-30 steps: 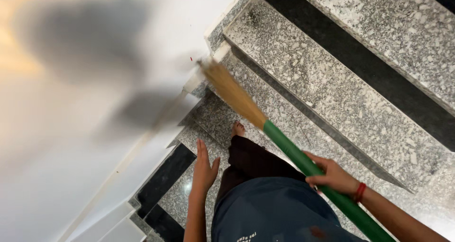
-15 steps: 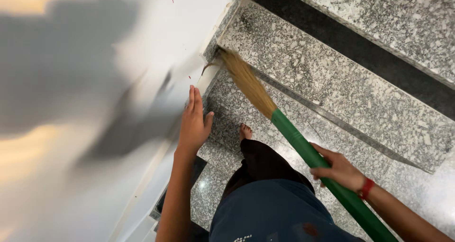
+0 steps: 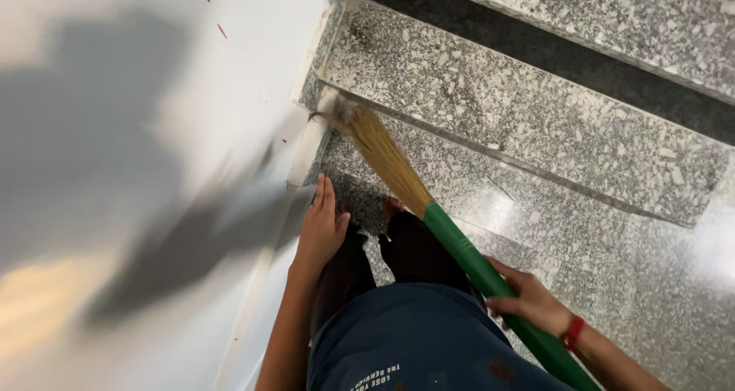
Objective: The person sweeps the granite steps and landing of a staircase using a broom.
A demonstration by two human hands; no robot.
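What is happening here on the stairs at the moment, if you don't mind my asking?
A person stands on a speckled granite stair, looking down. Their right hand grips the green handle of a broom, whose straw bristles reach the corner where the step meets the white wall. Their left hand is open beside that wall, holding nothing.

Green broom handle (image 3: 490, 278), straw-yellow bristles (image 3: 383, 157); grey speckled granite steps (image 3: 521, 107); white wall (image 3: 115, 130); red wristband (image 3: 572, 333).

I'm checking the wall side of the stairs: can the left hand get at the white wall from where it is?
Probably yes: the left hand is open beside the white wall, with nothing between them; whether it touches is unclear.
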